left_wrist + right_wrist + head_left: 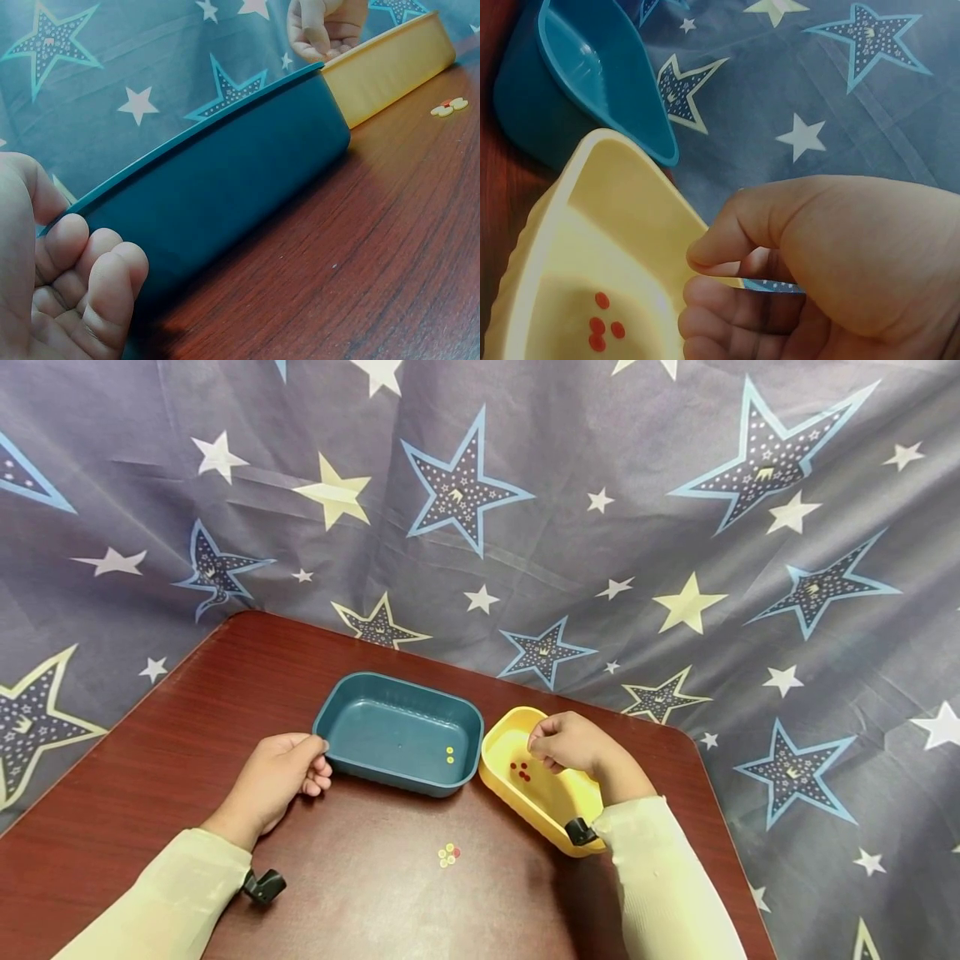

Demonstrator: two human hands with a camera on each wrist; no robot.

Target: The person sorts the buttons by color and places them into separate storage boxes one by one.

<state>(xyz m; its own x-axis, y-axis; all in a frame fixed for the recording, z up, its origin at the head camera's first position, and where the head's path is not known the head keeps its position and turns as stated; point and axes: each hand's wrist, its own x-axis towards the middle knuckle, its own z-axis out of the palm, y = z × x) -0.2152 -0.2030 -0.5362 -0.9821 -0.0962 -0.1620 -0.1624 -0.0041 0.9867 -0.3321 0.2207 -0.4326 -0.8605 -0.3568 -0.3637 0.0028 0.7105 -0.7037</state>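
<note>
My left hand (288, 772) is at the left end of the teal tray (397, 785), thumb and fingers pinching its rim. In the left wrist view the curled fingers (105, 277) show against the tray's outer wall. Two small yellow discs (450, 755) lie inside this tray. Over the yellow tray (517, 802) hangs my right hand (573, 747), its fingers bent and the thumb close to the index finger, with nothing visible between them. Below that hand, several small red discs (598, 326) are on the yellow tray's floor.
On the brown table (337, 877), in front of the trays, is a small cluster of yellow discs (448, 857) with a red disc (457, 852) among them. The trays' near corners meet or nearly so. A grey star-patterned curtain (570, 568) hangs behind the table.
</note>
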